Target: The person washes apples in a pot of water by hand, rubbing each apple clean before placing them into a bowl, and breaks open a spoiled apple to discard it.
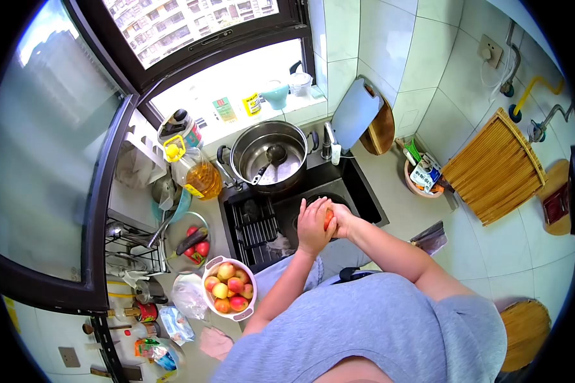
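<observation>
From my remote view, I saw the left hand [312,225] and right hand [345,220] together over the sink [363,191], closed around 1 red fruit [328,219], partly hidden between them. A bowl [241,316] of fruit sat just left of the sink; 1 pot [241,152] holding a ladle [276,154] stood at its far end.

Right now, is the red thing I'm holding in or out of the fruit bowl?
Out. The red thing is between your left hand and right hand, away from the fruit bowl.
</observation>
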The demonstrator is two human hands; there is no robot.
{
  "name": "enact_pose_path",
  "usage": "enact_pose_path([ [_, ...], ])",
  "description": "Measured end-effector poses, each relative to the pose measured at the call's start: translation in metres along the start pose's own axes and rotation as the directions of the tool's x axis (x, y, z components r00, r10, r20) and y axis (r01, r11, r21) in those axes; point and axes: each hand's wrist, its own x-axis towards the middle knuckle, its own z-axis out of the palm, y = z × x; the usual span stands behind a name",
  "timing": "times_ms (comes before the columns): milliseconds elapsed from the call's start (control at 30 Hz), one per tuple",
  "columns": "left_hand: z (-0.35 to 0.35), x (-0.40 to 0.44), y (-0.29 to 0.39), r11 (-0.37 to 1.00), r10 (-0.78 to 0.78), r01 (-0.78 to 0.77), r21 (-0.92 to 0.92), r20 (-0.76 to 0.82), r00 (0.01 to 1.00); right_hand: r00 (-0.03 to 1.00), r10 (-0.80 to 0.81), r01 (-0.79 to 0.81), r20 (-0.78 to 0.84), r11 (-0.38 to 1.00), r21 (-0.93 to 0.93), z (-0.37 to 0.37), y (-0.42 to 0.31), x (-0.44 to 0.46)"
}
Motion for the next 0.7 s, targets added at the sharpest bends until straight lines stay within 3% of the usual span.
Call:
enact_pose_path([
  [33,-0.005,-0.002,-0.002,0.997,0.071,-0.073,0.034,0.034,0.997,1.000,0.007,-0.007,0.002,1.000,0.005,0.001,0.004,0.000],
  [100,-0.010,-0.006,-0.002,0.996,0.091,-0.089,0.026,-0.068,0.994,0.988,-0.136,0.137,0.069,0.991,-0.002,0.009,0.014,0.002],
  [133,-0.008,-0.007,0.000,0.998,0.049,-0.045,0.032,-0.132,0.990,0.978,-0.199,0.202,-0.063,0.979,0.038,0.024,0.020,-0.007],
  [167,-0.004,-0.007,0.003,0.999,0.010,-0.003,0.035,-0.196,0.980,0.979,-0.194,0.196,-0.055,0.980,0.036,0.027,0.026,-0.007],
  [200,0.000,-0.004,0.007,0.999,0.008,0.001,0.043,-0.198,0.980,0.933,-0.360,0.357,0.031,0.932,0.061,0.027,0.031,-0.007],
  [267,0.009,0.004,0.015,0.944,-0.328,0.318,-0.089,-0.364,0.872,0.795,-0.573,0.565,0.199,0.819,0.101,0.028,0.035,-0.006],
  [300,0.015,0.007,0.015,0.943,-0.331,0.323,-0.084,-0.364,0.871,0.799,-0.567,0.559,0.201,0.823,0.102,0.030,0.033,-0.012],
  [333,0.022,0.011,0.013,0.819,-0.551,0.423,-0.388,-0.327,0.768,0.784,-0.571,0.600,0.243,0.798,-0.061,0.031,0.032,-0.019],
  [367,0.029,0.014,0.012,0.602,-0.733,0.463,-0.651,-0.220,0.644,0.771,-0.568,0.631,0.289,0.744,-0.220,0.031,0.029,-0.026],
  [433,0.036,0.018,0.016,0.644,-0.709,0.453,-0.617,-0.259,0.656,0.777,-0.549,0.617,0.308,0.760,-0.202,0.023,0.023,-0.028],
  [500,0.044,0.026,0.023,0.858,-0.495,0.394,-0.331,-0.322,0.807,0.698,-0.679,0.716,0.226,0.656,-0.241,0.008,0.014,-0.015],
  [567,0.052,0.028,0.031,0.901,-0.423,0.361,-0.241,-0.299,0.856,0.688,-0.686,0.724,0.235,0.626,-0.292,-0.018,-0.004,-0.009],
  [633,0.060,0.036,0.041,0.970,-0.242,0.232,-0.075,-0.210,0.947,0.919,-0.369,0.394,0.137,0.874,-0.285,-0.029,-0.035,-0.032],
  [667,0.064,0.036,0.040,0.974,-0.217,0.204,-0.094,-0.149,0.965,0.933,-0.355,0.346,0.054,0.848,-0.403,-0.022,-0.048,-0.052],
  [700,0.066,0.041,0.042,0.975,-0.218,0.206,-0.089,-0.154,0.964,0.934,-0.352,0.345,0.061,0.847,-0.405,-0.035,-0.059,-0.047],
])
